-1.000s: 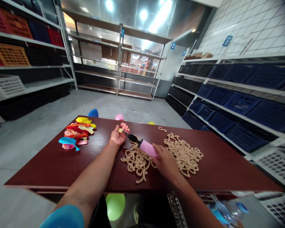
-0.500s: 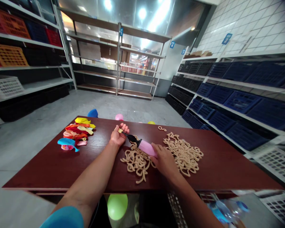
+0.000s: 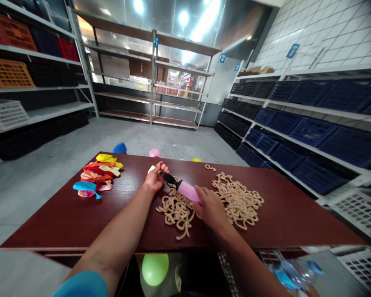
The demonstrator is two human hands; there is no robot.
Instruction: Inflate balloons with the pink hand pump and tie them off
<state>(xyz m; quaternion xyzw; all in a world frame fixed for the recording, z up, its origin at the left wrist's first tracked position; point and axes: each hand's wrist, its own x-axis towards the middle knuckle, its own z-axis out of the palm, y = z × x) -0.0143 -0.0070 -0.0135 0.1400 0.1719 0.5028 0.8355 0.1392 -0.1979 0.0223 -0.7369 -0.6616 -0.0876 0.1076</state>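
My right hand (image 3: 208,202) is wrapped round the pink body of a balloon pump (image 3: 188,191), whose black nozzle end points up and left. At the nozzle tip, my left hand (image 3: 156,177) is closed on a small pale yellow balloon (image 3: 151,168) that looks limp; whether its neck sits fully on the nozzle is hidden by the fingers. Beneath the pump lies a pile of tan, curled, rope-like pieces (image 3: 176,210). A larger pile of the same pieces (image 3: 238,198) spreads to the right of my right hand.
Uninflated balloons (image 3: 100,169) in several colours lie at the table's (image 3: 64,222) left. A green inflated balloon (image 3: 155,269) is below the front edge, near plastic bottles (image 3: 297,273). More balloons show past the far edge. Shelves with crates (image 3: 309,132) line the sides.
My left fingers have curled in, and more of the pale yellow balloon now shows beyond them. The right hand keeps its hold on the pump. The view has shifted slightly.
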